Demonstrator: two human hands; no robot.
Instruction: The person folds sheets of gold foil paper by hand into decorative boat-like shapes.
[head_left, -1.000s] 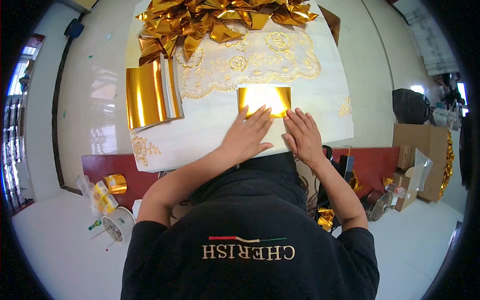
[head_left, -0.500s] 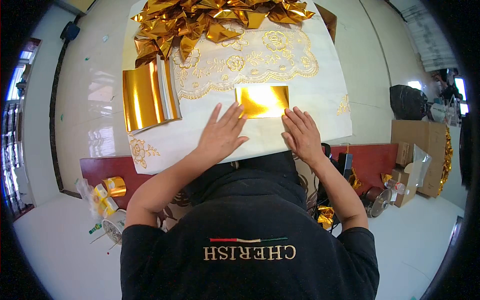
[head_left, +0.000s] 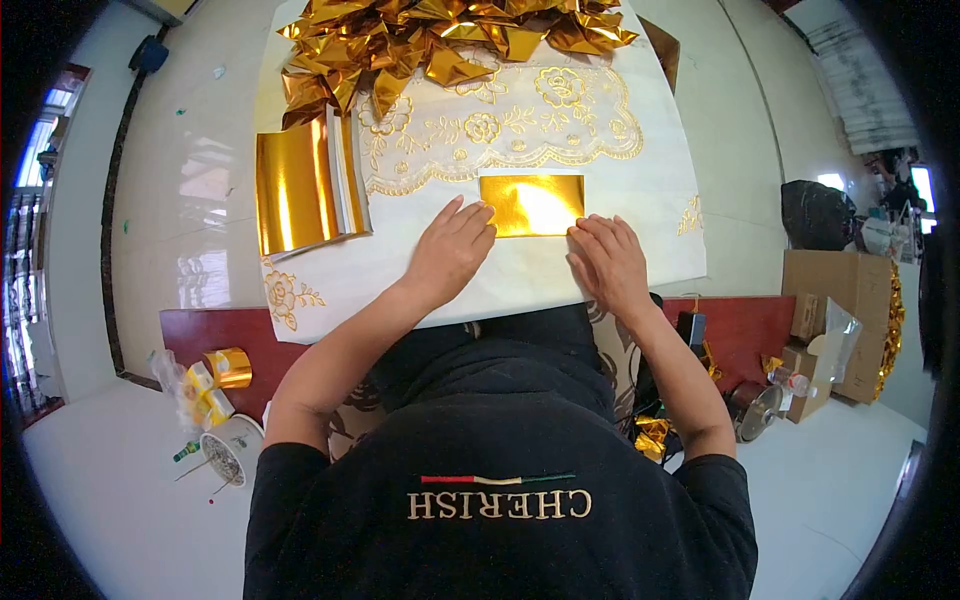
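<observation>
A small rectangular sheet of shiny gold foil (head_left: 532, 206) lies on the white tablecloth in front of me. My left hand (head_left: 450, 252) is at its lower left corner, fingers drawn together and curled onto the edge, the thumb mostly hidden. At the lower right corner, my right hand (head_left: 610, 262) has its fingertips closed on the edge, with the thumb tucked beneath. To the left lies a thick stack of larger gold foil sheets (head_left: 295, 190), its pale edges curling up. Folded gold foil pieces (head_left: 400, 45) are heaped at the far side of the table.
The white tablecloth (head_left: 400, 215) carries gold floral embroidery. Behind my lap is a red-brown bench (head_left: 745, 325). On its left are a gold roll (head_left: 229, 367) and a white cup (head_left: 233, 450); on its right, a metal reel (head_left: 757, 408) and a cardboard box (head_left: 835, 285).
The fingers of both hands have drawn in from lying flat and spread to curled at the foil's near corners. The whole view has shifted slightly.
</observation>
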